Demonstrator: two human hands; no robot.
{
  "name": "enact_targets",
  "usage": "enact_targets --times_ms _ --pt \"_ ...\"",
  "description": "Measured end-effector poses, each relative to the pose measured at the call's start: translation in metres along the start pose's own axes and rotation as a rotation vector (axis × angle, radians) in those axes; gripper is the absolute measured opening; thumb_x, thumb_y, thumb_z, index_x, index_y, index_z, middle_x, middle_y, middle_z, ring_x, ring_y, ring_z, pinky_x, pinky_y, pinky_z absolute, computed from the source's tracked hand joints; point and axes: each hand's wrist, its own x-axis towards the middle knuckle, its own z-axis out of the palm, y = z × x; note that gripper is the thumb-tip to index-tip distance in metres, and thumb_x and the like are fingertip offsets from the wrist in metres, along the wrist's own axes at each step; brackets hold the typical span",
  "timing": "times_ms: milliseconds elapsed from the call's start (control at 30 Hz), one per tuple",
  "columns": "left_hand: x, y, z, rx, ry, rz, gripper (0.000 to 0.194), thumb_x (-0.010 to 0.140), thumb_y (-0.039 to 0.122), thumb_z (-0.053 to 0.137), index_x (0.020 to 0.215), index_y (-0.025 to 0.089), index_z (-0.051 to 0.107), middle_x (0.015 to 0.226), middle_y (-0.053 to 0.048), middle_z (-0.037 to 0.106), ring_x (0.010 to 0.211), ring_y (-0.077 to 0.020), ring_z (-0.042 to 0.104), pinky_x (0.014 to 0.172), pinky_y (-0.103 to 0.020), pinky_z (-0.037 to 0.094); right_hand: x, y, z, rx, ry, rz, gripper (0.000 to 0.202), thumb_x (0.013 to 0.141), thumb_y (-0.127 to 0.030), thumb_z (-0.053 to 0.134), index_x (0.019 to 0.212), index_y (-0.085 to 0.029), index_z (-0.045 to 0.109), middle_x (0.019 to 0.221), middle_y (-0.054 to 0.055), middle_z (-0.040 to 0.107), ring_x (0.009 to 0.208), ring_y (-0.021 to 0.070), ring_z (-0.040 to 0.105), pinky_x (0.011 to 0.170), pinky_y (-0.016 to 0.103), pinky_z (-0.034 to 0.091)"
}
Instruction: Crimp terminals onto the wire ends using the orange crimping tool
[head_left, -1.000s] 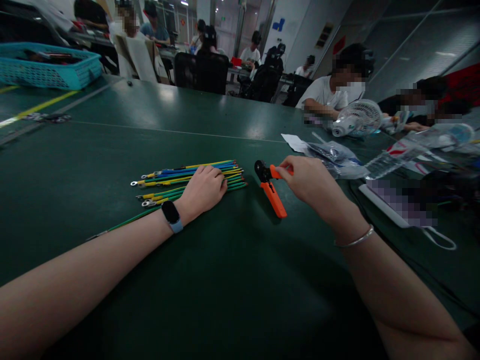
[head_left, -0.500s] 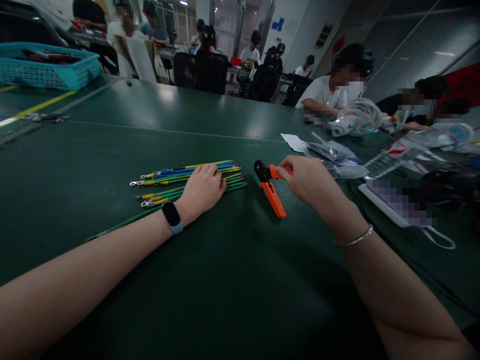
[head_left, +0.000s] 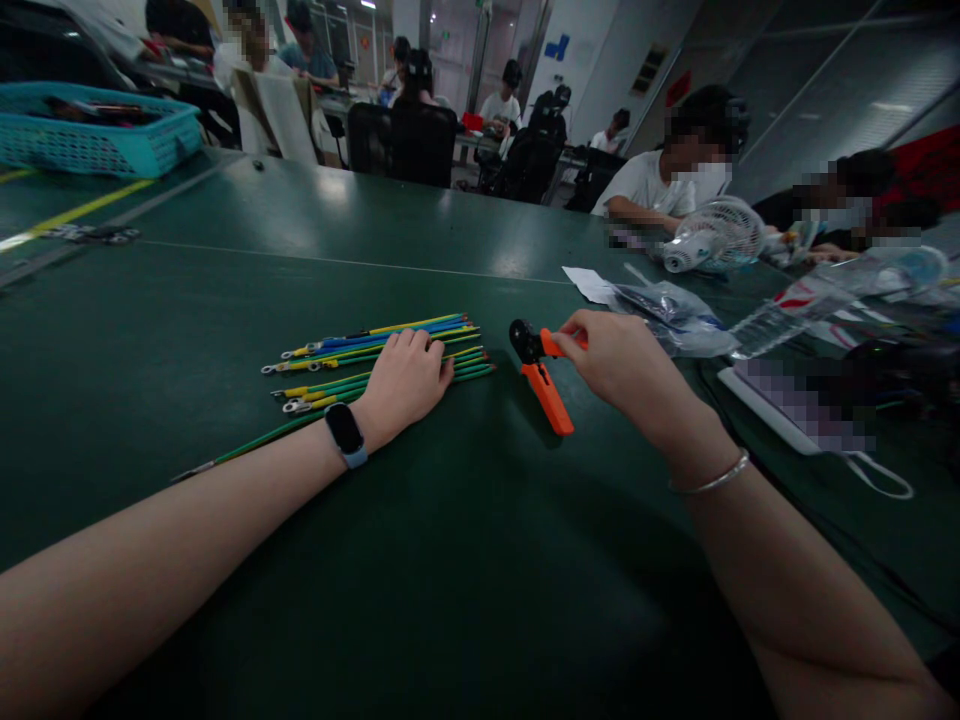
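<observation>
Orange on both handles, black at the head: a crimping tool (head_left: 538, 384) by its looks, pinched at one handle between thumb and fingers of the right grip (head_left: 619, 360). Lies to the right of the wire bundle (head_left: 352, 343), near but apart, with no way to judge whether touching the green worktop (head_left: 450, 560) or lifted slightly. Held by the farther handle, presumably to keep the head and the second, splayed handle clear of the fingers. Points head first away and leftward, long axis slanting from there to the near right along the free handle. Under the left grip (head_left: 409, 375), palm down across the right part of the bundle: yellow, green and blue wires, likely covered this way to keep them gathered. Fingertips partly hidden, so impossible to say whether clasping any wire or merely resting on top. Laid roughly side by side, left to right, with metal terminals (head_left: 295, 407) at the left ends. One green wire (head_left: 259, 441) skewed from the rest, running from the left up to the wrist with the watch (head_left: 344, 430). Beyond the right grip, a plastic bag (head_left: 671, 320) and a clear bottle (head_left: 795, 305).
</observation>
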Motion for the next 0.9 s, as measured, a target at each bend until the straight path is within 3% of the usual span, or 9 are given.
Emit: enact_targets --times_ms 367,667,900 --pt "-0.0003 -0.003 0.0024 -0.016 0.074 0.078 0.041 0.103 0.031 0.04 0.099 0.009 0.074 0.105 -0.015 0.069 0.098 -0.0275 0.063 0.09 -0.046 0.051 -0.0005 0.0001 -0.0004 0.008 0.004 0.001 0.025 0.094 -0.028 0.054 0.094 -0.013 0.074 0.09 0.014 0.075 0.078 0.0227 0.066 0.067 0.035 0.042" --pt "0.0003 -0.0011 0.0009 -0.19 0.029 0.25 0.035 0.102 0.025 0.045 0.122 0.005 0.066 0.125 -0.016 0.062 0.11 -0.0273 0.064 0.099 -0.043 0.053 -0.0009 0.0014 0.002 0.007 0.018 -0.001 0.026 0.094 -0.028 0.053 0.095 -0.013 0.074 0.089 0.014 0.074 0.075 0.022 0.065 0.065 0.036 0.042" --pt "0.0015 -0.003 0.0045 -0.179 0.042 0.284 0.039 0.103 0.027 0.045 0.129 0.005 0.062 0.132 -0.017 0.06 0.115 -0.0284 0.062 0.103 -0.044 0.052 -0.0013 0.0007 0.0012 -0.004 0.011 -0.009 0.027 0.095 -0.029 0.052 0.095 -0.012 0.073 0.091 0.014 0.075 0.077 0.0227 0.065 0.066 0.036 0.043"
